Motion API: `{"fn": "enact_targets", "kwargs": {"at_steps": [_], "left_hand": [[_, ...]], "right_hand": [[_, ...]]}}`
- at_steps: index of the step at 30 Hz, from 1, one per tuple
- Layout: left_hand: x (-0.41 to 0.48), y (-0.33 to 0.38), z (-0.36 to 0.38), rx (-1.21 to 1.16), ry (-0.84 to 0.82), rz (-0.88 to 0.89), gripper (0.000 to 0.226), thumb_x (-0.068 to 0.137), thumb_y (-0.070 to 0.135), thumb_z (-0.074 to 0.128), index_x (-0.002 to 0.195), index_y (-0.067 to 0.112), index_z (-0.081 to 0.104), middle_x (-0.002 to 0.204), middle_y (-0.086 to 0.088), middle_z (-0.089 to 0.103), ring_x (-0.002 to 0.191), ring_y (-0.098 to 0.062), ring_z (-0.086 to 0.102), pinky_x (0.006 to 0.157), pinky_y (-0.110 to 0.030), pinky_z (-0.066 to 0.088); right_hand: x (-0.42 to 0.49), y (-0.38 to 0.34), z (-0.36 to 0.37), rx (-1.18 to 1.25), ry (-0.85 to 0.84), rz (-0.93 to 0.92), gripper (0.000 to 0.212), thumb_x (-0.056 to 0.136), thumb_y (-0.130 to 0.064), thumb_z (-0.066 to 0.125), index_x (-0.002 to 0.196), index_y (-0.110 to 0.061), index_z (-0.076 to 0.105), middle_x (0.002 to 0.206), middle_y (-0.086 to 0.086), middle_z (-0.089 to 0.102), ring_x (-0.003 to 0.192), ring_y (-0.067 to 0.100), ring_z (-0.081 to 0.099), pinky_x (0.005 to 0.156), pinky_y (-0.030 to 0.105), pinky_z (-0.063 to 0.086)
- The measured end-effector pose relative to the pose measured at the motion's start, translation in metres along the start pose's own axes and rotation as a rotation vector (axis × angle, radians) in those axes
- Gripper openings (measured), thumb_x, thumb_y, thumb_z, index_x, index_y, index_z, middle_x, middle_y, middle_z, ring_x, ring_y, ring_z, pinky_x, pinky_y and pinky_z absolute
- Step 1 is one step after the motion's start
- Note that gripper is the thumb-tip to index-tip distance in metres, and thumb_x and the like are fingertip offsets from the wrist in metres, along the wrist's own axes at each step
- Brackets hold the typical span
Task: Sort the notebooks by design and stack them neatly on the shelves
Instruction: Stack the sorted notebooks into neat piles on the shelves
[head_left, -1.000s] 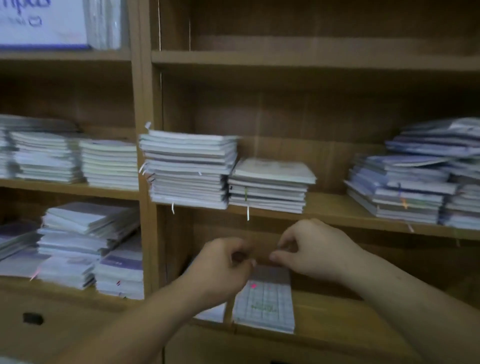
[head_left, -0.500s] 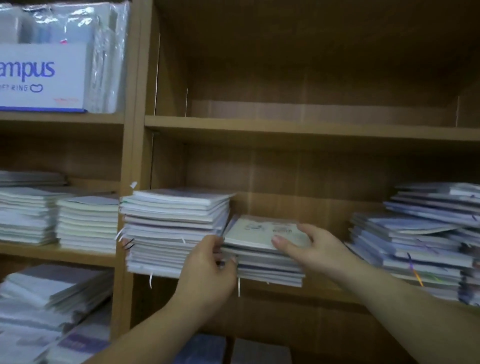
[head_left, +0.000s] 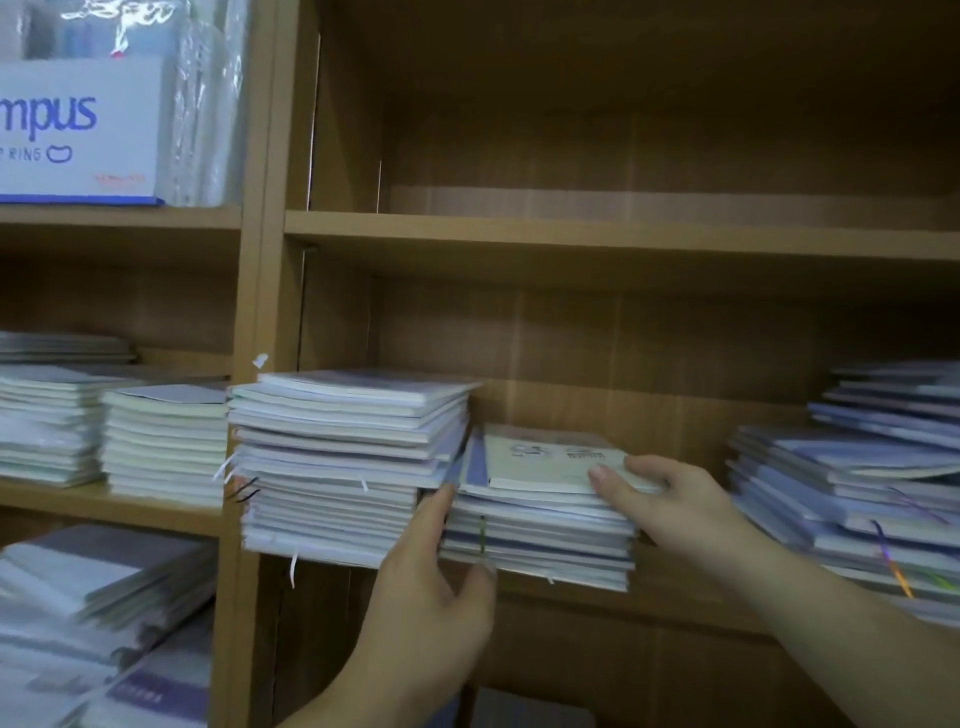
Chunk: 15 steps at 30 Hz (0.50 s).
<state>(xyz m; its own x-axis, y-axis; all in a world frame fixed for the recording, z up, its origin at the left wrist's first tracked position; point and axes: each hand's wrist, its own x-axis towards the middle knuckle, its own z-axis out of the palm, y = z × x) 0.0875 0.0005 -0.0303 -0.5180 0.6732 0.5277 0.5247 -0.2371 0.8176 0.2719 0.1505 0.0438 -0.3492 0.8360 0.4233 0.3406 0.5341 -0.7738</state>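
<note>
On the middle shelf, right-hand bay: a short stack (head_left: 540, 535) of thin notebooks lies flat on the shelf board (head_left: 685, 597), between two larger piles.
Top notebook (head_left: 545, 462): pale cover with a small dark print and a blue-violet strip along its left edge. It sits slightly askew on the ones below.
Left hand (head_left: 431, 618): reaches up from below. Its fingers go into the gap at the short stack's left side and its thumb curls against the lower front edge, so it grips the left front corner.
Right hand (head_left: 675, 504): thumb on the top cover near the right front corner, fingers round the right edge, holding the stack's upper notebooks. How far down the fingers reach cannot be told.
Green marker (head_left: 482, 535): a ribbon hanging down the short stack's front, just above the left thumb.
Tall stack (head_left: 343, 467): just left of the short stack and clearly higher. Its edges are ragged and white ribbon ends hang from the front.
Right piles (head_left: 852, 493): blue-violet notebooks, well apart from the short stack, loosely slanted, with coloured ribbons trailing.
Upright (head_left: 260, 260): a wooden divider separating the two bays.
Left bay, same level: pale stacks (head_left: 161, 441) standing side by side, squared up.
Left bay, above: a white box (head_left: 78, 130) printed "mpus" and "RING" in blue, with clear-wrapped packs (head_left: 202, 104) to its right.
Left bay, below: slanted piles (head_left: 98, 577) with violet covers, blurred.
</note>
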Motion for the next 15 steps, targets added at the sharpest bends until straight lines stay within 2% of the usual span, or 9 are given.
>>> {"fn": "enact_targets", "kwargs": {"at_steps": [1, 2, 3, 5, 7, 9, 11, 13, 15], "left_hand": [[0.004, 0.003, 0.001, -0.056, -0.024, -0.031, 0.065, 0.094, 0.019, 0.069, 0.139, 0.049, 0.033, 0.134, 0.035, 0.042, 0.109, 0.026, 0.045, 0.089, -0.002, 0.041], [0.008, 0.004, 0.003, -0.102, -0.016, -0.055, 0.06, 0.094, 0.018, 0.069, 0.133, 0.05, 0.036, 0.133, 0.03, 0.047, 0.106, 0.023, 0.049, 0.08, -0.001, 0.042], [0.01, 0.004, 0.004, -0.121, 0.008, -0.068, 0.055, 0.094, 0.018, 0.069, 0.128, 0.049, 0.04, 0.134, 0.024, 0.052, 0.107, 0.017, 0.053, 0.077, -0.002, 0.041], [0.009, 0.008, 0.009, -0.14, 0.02, -0.078, 0.048, 0.094, 0.018, 0.069, 0.124, 0.046, 0.046, 0.131, 0.021, 0.055, 0.106, 0.011, 0.055, 0.074, 0.0, 0.04], [0.001, 0.013, 0.013, -0.188, -0.016, -0.086, 0.047, 0.095, 0.015, 0.068, 0.129, 0.041, 0.049, 0.128, 0.024, 0.055, 0.109, 0.009, 0.055, 0.081, -0.001, 0.04], [-0.003, 0.017, 0.011, -0.248, -0.002, -0.096, 0.041, 0.094, 0.01, 0.068, 0.129, 0.029, 0.057, 0.124, 0.018, 0.063, 0.112, 0.003, 0.06, 0.091, -0.011, 0.045], [0.002, 0.019, 0.007, -0.315, 0.068, -0.127, 0.029, 0.094, 0.01, 0.068, 0.119, 0.024, 0.063, 0.111, 0.005, 0.072, 0.099, -0.004, 0.069, 0.09, -0.021, 0.055], [0.01, 0.02, 0.006, -0.327, 0.121, -0.179, 0.014, 0.096, 0.024, 0.067, 0.109, 0.024, 0.065, 0.1, -0.002, 0.075, 0.093, -0.015, 0.073, 0.093, -0.038, 0.059], [0.017, 0.028, 0.011, -0.329, 0.083, -0.224, 0.021, 0.1, 0.04, 0.06, 0.106, 0.021, 0.066, 0.097, -0.004, 0.075, 0.088, -0.019, 0.075, 0.09, -0.044, 0.061]], "right_hand": [[0.001, 0.0, 0.001, 0.018, 0.014, 0.007, 0.091, 0.077, -0.07, 0.068, 0.147, -0.015, 0.051, 0.149, 0.004, 0.05, 0.133, 0.023, 0.049, 0.107, 0.035, 0.039], [0.002, -0.001, 0.002, 0.034, 0.026, 0.017, 0.09, 0.078, -0.069, 0.069, 0.145, -0.013, 0.052, 0.147, 0.005, 0.053, 0.132, 0.024, 0.051, 0.11, 0.038, 0.041], [0.003, -0.001, 0.003, 0.048, 0.04, 0.027, 0.088, 0.079, -0.067, 0.07, 0.144, -0.011, 0.053, 0.144, 0.006, 0.056, 0.129, 0.024, 0.053, 0.111, 0.04, 0.043], [0.004, -0.002, 0.002, 0.041, 0.072, 0.052, 0.081, 0.081, -0.062, 0.073, 0.141, -0.009, 0.056, 0.138, 0.006, 0.061, 0.122, 0.022, 0.057, 0.107, 0.039, 0.046], [0.004, -0.003, 0.0, -0.013, 0.1, 0.076, 0.072, 0.084, -0.055, 0.074, 0.137, -0.009, 0.06, 0.134, 0.006, 0.064, 0.119, 0.022, 0.058, 0.103, 0.037, 0.046], [0.003, -0.004, -0.005, -0.041, 0.125, 0.096, 0.063, 0.085, -0.047, 0.076, 0.134, -0.008, 0.063, 0.13, 0.006, 0.066, 0.117, 0.022, 0.059, 0.102, 0.037, 0.046], [0.0, -0.005, -0.011, -0.041, 0.13, 0.105, 0.058, 0.086, -0.042, 0.076, 0.132, -0.009, 0.064, 0.126, 0.006, 0.066, 0.114, 0.022, 0.059, 0.099, 0.036, 0.047], [-0.003, -0.004, -0.014, -0.036, 0.107, 0.119, 0.058, 0.088, -0.041, 0.075, 0.135, -0.011, 0.061, 0.122, 0.003, 0.064, 0.111, 0.02, 0.057, 0.094, 0.034, 0.045], [-0.006, -0.006, -0.014, -0.004, 0.063, 0.149, 0.06, 0.09, -0.04, 0.072, 0.141, -0.013, 0.055, 0.124, 0.003, 0.061, 0.11, 0.019, 0.056, 0.096, 0.035, 0.047]]}}
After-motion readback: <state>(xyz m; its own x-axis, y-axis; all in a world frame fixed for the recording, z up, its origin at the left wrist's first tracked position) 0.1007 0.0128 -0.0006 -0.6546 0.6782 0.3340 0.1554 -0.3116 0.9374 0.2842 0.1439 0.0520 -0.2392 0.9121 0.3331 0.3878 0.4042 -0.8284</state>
